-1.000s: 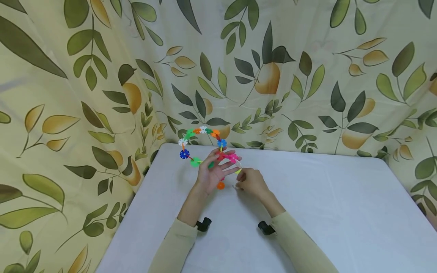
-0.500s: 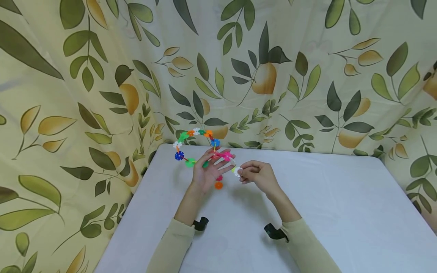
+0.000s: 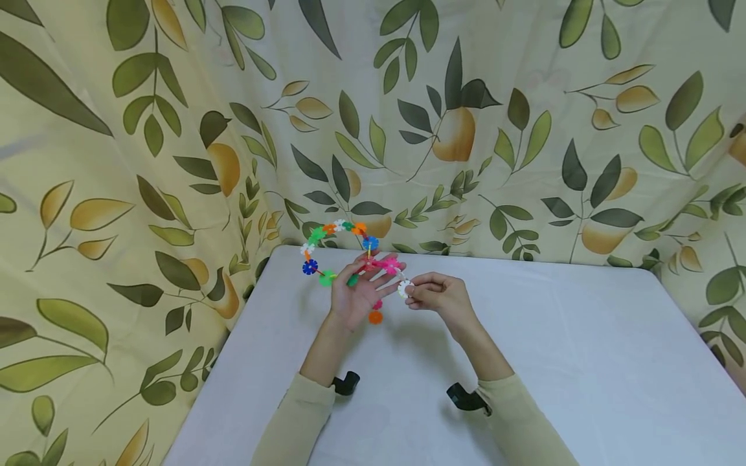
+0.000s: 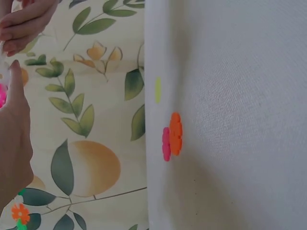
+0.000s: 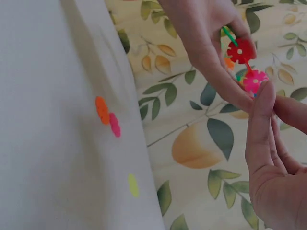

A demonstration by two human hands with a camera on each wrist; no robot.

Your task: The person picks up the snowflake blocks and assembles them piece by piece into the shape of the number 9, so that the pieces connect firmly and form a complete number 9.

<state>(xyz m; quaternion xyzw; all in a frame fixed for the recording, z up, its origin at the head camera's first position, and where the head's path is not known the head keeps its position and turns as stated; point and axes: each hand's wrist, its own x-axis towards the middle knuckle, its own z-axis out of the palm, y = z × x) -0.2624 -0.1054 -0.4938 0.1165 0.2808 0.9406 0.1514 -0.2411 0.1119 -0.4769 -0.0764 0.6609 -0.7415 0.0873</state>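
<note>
A ring-like chain of coloured plastic snowflake discs (image 3: 310,266) hangs in the air above the far part of the table. My left hand (image 3: 353,299), palm turned up, holds this chain near its red disc (image 5: 239,51), several fingers stretched out. A pink disc (image 5: 254,81) follows along the chain toward the right hand. My right hand (image 3: 445,299) pinches a white snowflake disc (image 3: 405,288) between thumb and fingers, close to the left fingertips. Whether the white disc touches the chain cannot be made out. In the right wrist view my fingers hide the white disc.
On the white table (image 3: 559,362) lie an orange disc (image 3: 375,317) and a pink disc (image 4: 166,143) side by side. A yellow disc (image 5: 133,185) lies a little apart from them. A leaf-patterned curtain (image 3: 513,129) stands behind the table's far edge.
My right hand has risen from near the tabletop, and a white disc now shows in its fingers beside the chain's end. The left hand stays almost in place with the chain.
</note>
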